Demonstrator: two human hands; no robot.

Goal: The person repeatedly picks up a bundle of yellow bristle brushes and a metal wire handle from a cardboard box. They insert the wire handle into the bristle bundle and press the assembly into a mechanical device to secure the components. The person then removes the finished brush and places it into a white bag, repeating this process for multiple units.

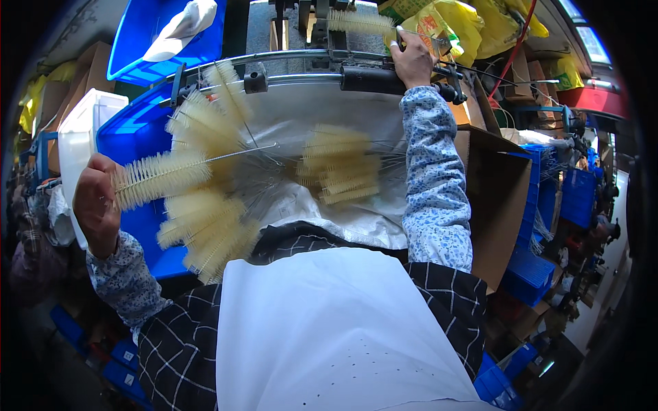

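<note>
My left hand (98, 205) is closed round the bristled end of a cream bottle brush (163, 179), whose twisted wire stem points right. Beside and under it, several more cream brushes (205, 222) lie fanned out over a blue bin. Farther off, my right hand (413, 60) reaches over a metal rail and pinches the right end of another bottle brush (360, 22), which lies across the machine (329, 51). Between my arms, a stack of cream brushes (339, 164) rests on a white plastic sheet (301, 109), their wires sticking out to the right.
A blue bin (130, 130) stands at the left, next to a white plastic box (82, 137). Another blue bin (164, 41) with a white cloth sits farther back. An open cardboard box (493, 205) is right of my right arm. Yellow plastic bags (466, 27) lie at the back right.
</note>
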